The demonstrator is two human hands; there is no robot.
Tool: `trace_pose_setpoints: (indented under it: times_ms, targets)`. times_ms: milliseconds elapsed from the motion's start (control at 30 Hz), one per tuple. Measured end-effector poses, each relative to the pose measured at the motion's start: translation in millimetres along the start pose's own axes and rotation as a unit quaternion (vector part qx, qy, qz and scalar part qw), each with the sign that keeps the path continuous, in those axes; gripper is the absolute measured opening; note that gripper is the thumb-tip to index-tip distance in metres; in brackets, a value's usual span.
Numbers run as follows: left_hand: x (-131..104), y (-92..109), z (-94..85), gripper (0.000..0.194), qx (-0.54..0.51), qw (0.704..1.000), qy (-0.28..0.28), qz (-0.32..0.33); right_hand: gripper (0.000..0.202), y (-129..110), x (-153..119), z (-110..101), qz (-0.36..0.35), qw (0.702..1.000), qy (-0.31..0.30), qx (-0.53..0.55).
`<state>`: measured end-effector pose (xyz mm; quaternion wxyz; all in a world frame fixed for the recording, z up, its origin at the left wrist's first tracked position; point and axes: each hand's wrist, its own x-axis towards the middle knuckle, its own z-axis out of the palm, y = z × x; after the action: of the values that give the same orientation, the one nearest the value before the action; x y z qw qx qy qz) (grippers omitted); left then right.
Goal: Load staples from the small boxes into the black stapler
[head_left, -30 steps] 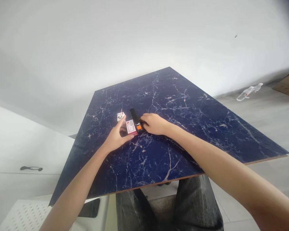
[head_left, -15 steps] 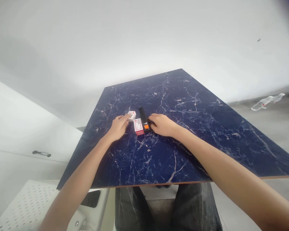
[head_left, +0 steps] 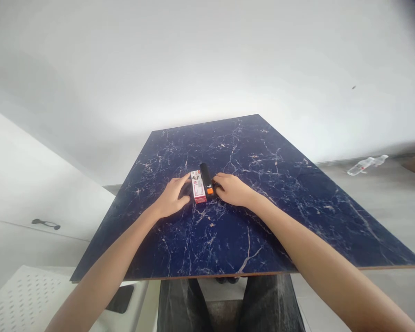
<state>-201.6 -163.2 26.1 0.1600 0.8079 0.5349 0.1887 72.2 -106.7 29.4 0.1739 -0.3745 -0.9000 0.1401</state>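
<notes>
A small white box point(head_left: 195, 176) with a dark picture lies end to end with a red-and-white box point(head_left: 199, 190) on the dark blue marbled table point(head_left: 207, 240). Along their right side lies a black oblong device point(head_left: 206, 174) with an orange button. My left hand point(head_left: 172, 198) is at the left of the boxes, thumb and forefinger apart. Its forefinger reaches the far box, while the thumb points at the nearer one. My right hand point(head_left: 233, 189) rests on the table with curled fingers closed at the device's right side; the fingertips are partly hidden.
White walls stand behind and to the left, with a dark handle point(head_left: 46, 224) on the left panel. Clear plastic bottles point(head_left: 366, 166) lie on the floor at right. A black phone-like slab point(head_left: 121, 299) rests on a white perforated seat point(head_left: 27, 295) below the table's left edge.
The white box has come into line with the red-and-white one. My left hand has shifted slightly nearer, its thumb now spread. The whole view has tilted a little.
</notes>
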Motion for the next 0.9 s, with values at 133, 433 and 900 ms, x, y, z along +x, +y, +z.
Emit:
trace_pose_setpoints:
  times_ms: [133, 433, 900]
  targets:
    - [-1.8, 0.2, 1.9, 0.119, -0.003, 1.0, -0.03, 0.0, 0.026, 2.7, 0.5, -4.7, 0.011, 0.999, -0.013, 0.049]
    - [23.8, 0.0, 17.3, 0.133, -0.017, 0.998, -0.006, -0.059, 0.057, 2.1, 1.0, -6.9, 0.144, 0.976, 0.041, 0.157]
    - [250.3, 120.8, 120.4, 0.126, 0.001, 0.999, -0.022, 0.048, 0.054, 137.3, -41.8, -68.3, 0.446, 0.863, 0.236, -0.017]
